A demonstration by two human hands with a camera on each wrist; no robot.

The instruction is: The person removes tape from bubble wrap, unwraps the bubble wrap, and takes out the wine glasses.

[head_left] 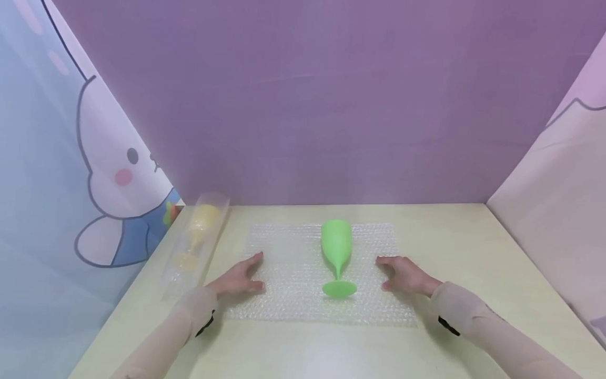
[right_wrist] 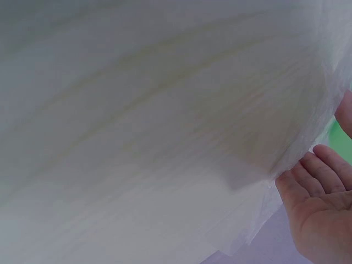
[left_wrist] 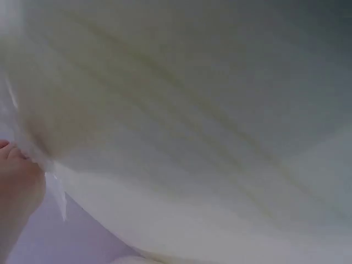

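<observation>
A green plastic goblet (head_left: 336, 242) lies on a flat sheet of clear bubble wrap (head_left: 293, 297), its bowl pointing to the back wall and its foot toward me. My left hand (head_left: 236, 279) is at the left edge of the sheet, thumb and fingers spread apart. At the right edge, my right hand (head_left: 406, 275) mirrors it, thumb apart from extended fingers. In the right wrist view the fingers (right_wrist: 322, 173) lie right at the wrap's edge, palm showing. Only part of the left hand (left_wrist: 19, 181) appears in the left wrist view. The goblet lies between both hands, untouched by either.
To the left on the pale table (head_left: 307, 350) lies a yellow goblet (head_left: 203, 218) rolled in clear bubble wrap (head_left: 215, 199). A purple backdrop (head_left: 303, 105) rises behind the table. Patterned cloths hang at the left and right sides.
</observation>
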